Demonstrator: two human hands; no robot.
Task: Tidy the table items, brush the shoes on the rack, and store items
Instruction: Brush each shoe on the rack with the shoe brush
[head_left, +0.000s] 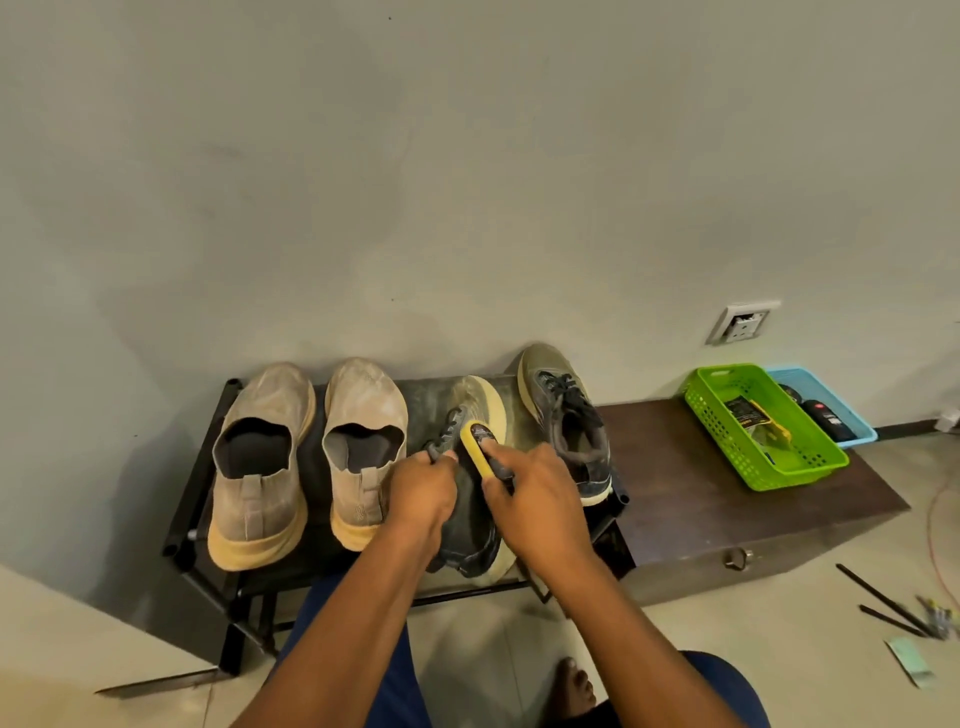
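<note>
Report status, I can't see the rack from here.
Left hand steadying dark shoe. Right hand holding yellow brush on it. Nothing in the way.

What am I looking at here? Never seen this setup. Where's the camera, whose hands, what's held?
No machine here: one wide-angle camera sits on a person's head and looks forward and down, so the two bare arms coming up from the bottom are that person's own.

A black shoe rack stands against the wall with four shoes on top: two beige slip-ons on the left and two dark lace-up sneakers. The left hand grips the nearer dark sneaker by its laces, steadying it. The right hand holds a yellow brush against that shoe.

To the right, a brown chest carries a green basket and a blue basket with small items inside.
</note>
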